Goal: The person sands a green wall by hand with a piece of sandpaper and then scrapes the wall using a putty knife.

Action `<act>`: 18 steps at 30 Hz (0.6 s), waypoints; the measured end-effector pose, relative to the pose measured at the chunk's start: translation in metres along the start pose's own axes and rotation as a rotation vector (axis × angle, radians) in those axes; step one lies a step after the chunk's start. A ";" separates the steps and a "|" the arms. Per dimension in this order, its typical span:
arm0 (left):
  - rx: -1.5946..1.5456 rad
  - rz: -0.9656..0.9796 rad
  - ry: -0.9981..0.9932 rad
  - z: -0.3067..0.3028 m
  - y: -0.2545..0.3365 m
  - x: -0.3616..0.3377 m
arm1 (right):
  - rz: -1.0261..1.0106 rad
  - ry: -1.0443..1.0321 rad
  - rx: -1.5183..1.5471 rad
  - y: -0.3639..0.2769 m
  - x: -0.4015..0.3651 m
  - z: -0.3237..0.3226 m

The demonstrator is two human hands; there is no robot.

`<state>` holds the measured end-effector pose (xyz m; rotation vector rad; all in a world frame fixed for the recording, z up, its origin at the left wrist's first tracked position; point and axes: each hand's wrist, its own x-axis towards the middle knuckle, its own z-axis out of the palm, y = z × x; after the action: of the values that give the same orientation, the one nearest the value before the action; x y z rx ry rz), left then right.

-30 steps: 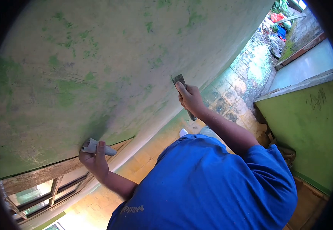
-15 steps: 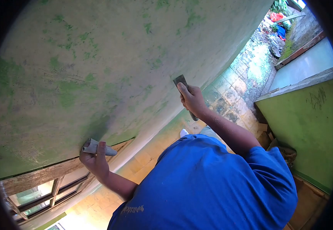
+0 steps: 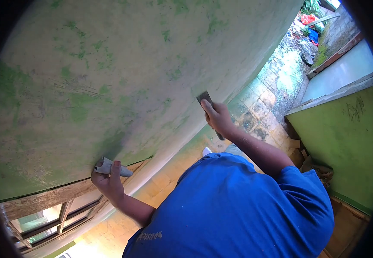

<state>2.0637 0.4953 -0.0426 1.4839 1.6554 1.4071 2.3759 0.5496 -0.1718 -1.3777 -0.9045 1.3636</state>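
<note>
One fisheye head camera, looking steeply down over the blue shirt (image 3: 238, 206) at five o'clock, close to the mossy wall (image 3: 109, 64) from nine to twelve, paved path (image 3: 276, 81) toward two.

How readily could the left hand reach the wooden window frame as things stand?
Probably yes: the left hand sits right beside the wooden window frame with nothing between them, though it is gripping a grey roll.
</note>
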 end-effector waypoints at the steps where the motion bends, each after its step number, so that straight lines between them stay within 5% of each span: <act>1: -0.003 0.004 0.005 0.002 0.002 0.000 | 0.042 0.020 -0.037 0.007 -0.001 -0.001; 5: -0.028 -0.014 0.035 0.006 0.010 -0.001 | 0.025 0.026 -0.095 0.004 0.012 0.005; 7: -0.019 -0.011 0.006 0.005 0.009 0.000 | 0.084 -0.032 0.185 -0.003 0.018 0.012; 18: -0.010 -0.025 -0.021 0.002 0.003 -0.001 | 0.084 0.002 0.014 0.003 0.018 0.009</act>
<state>2.0665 0.4948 -0.0405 1.4622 1.6458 1.3796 2.3689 0.5668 -0.1784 -1.4197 -0.8426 1.4286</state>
